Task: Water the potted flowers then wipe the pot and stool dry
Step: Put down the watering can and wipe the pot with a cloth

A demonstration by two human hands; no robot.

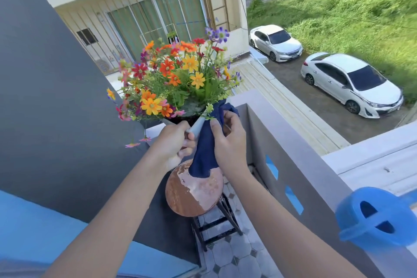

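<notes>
My left hand [174, 142] is clenched around the pale pot [198, 127], holding it lifted above the stool [194, 192] so the cloth can reach its side. My right hand [228, 142] presses the dark blue cloth [204, 156] against the pot's right side, its tail hanging down onto the stool's worn round seat. The flowers [173, 79] lean away from me; the blue watering can [376, 216] sits near right on the balcony wall [282, 142], seemingly done with.

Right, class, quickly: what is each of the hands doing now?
Left hand: closed, holding the flower pot up above the stool.
Right hand: closed on the blue cloth, pressed to the pot.
</notes>
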